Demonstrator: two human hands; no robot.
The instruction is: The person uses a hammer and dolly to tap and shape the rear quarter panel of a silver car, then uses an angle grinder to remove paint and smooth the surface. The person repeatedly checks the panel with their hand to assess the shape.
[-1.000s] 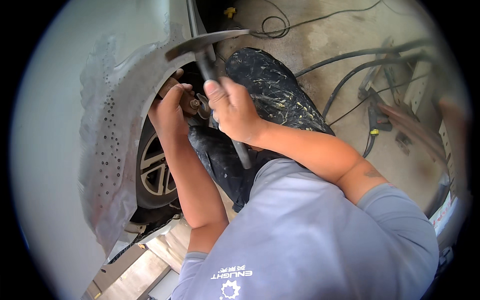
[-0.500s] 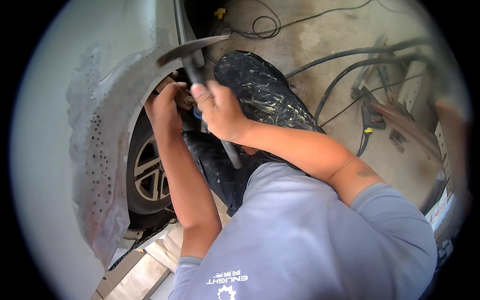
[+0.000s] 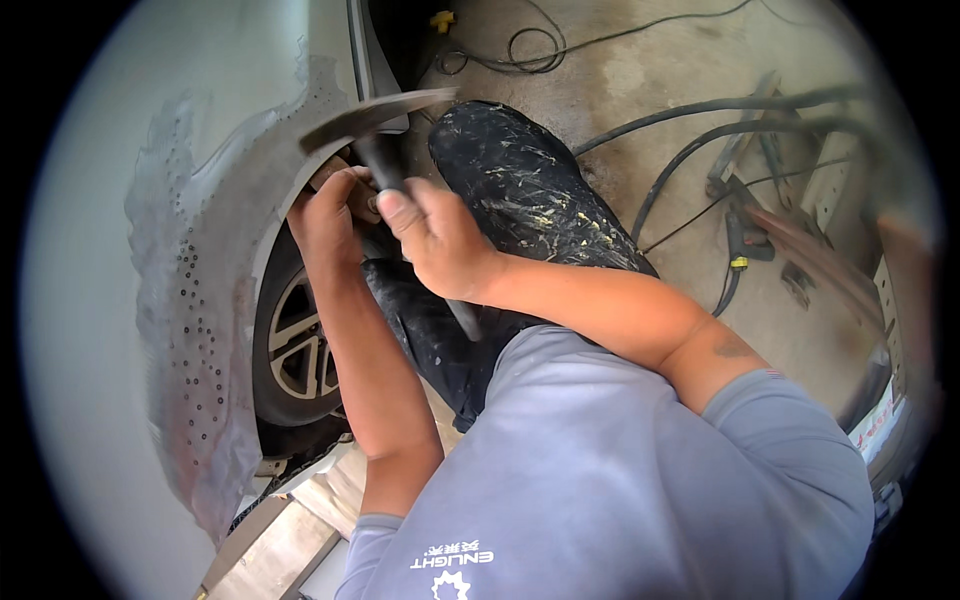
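Note:
My right hand (image 3: pixel 445 240) is wrapped round the dark handle of a body hammer (image 3: pixel 385 115), which has a long, slightly curved head. The head hangs beside the upper edge of a car's wheel arch. My left hand (image 3: pixel 325 215) reaches into the arch with its fingers curled round a brownish metal block (image 3: pixel 362 201), mostly hidden by the fingers and the hammer. Next to both hands is the car's pale panel (image 3: pixel 90 300), with a bare grey metal patch (image 3: pixel 230 190) dotted with small round marks. Below my left hand sits the wheel (image 3: pixel 290 350) with its spoked rim.
My bent knee (image 3: pixel 530 180), in paint-spattered dark trousers, is just right of the hammer. Black hoses (image 3: pixel 690 110) and a cable loop (image 3: pixel 535 55) lie on the concrete floor. A dark tool with a yellow band (image 3: pixel 738 245) and metal bars (image 3: pixel 815 260) are at the right.
The hammer head has come down and slightly left toward the panel edge, and my right hand has dropped a little with it. My left hand stays almost in place.

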